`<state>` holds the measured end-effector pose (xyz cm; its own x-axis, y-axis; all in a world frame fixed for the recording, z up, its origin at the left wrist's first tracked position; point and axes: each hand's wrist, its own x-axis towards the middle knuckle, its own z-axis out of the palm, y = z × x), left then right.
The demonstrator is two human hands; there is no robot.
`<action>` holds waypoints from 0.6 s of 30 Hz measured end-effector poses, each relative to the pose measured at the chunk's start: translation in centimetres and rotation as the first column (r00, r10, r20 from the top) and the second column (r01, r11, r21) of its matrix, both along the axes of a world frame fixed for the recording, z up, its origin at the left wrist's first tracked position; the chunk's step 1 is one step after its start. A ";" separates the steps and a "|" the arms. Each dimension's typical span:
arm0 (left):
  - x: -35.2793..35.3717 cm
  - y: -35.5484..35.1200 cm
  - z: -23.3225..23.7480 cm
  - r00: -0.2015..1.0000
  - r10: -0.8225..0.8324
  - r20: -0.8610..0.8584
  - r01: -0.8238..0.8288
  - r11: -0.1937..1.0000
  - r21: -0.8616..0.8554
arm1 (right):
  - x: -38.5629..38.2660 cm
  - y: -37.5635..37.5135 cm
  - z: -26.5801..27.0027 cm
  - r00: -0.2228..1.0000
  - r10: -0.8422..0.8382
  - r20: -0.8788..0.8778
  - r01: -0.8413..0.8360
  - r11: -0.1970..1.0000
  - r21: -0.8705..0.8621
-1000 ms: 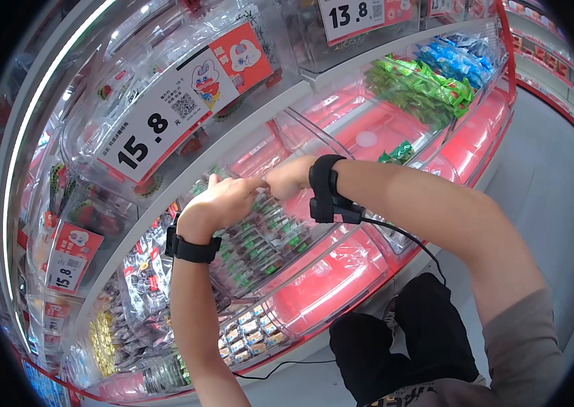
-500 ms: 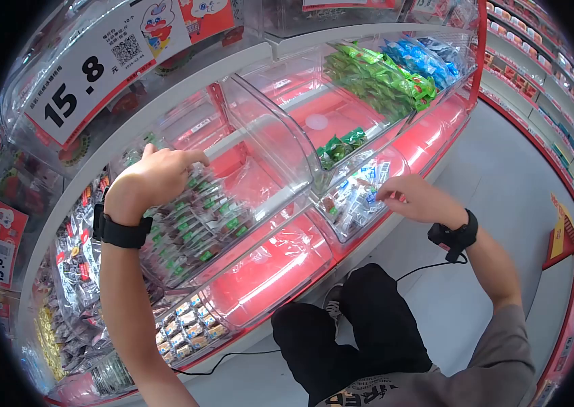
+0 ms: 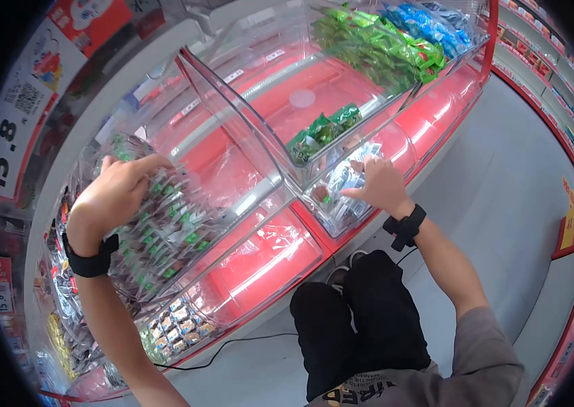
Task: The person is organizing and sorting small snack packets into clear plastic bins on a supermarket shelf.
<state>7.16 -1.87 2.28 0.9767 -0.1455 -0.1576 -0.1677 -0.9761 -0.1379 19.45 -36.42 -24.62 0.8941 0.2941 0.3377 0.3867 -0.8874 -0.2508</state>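
Observation:
My left hand [image 3: 114, 192] lies over rows of small clear packets with green marks [image 3: 171, 230] in a clear bin. Its index finger stretches out to the right, apart from the other fingers, and nothing shows in its grip. On the right, my right hand [image 3: 380, 186] hovers at the lower front bin, thumb and fingers spread. Under its fingertips is a jumble of white and clear packets [image 3: 346, 182], partly hidden by the hand. A dark strap circles each wrist.
Dark green bags [image 3: 327, 132] lie behind a clear divider [image 3: 239, 112]. Bright green bags [image 3: 375, 51] and blue bags [image 3: 429, 30] fill the back right. Small wrapped pieces [image 3: 178, 327] sit in a lower tray. A black cable [image 3: 232, 348] runs below the shelf edge.
The view has shifted closer to the bins. My right hand has moved left over the white packets and its fingers have spread. My left hand stays over the green-marked packets.

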 end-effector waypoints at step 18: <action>-0.2 -1.4 -0.7 0.993 0.056 0.100 -0.050 0.997 -0.064 | 2.6 -4.7 2.7 0.851 0.336 -0.403 -0.112 0.866 0.487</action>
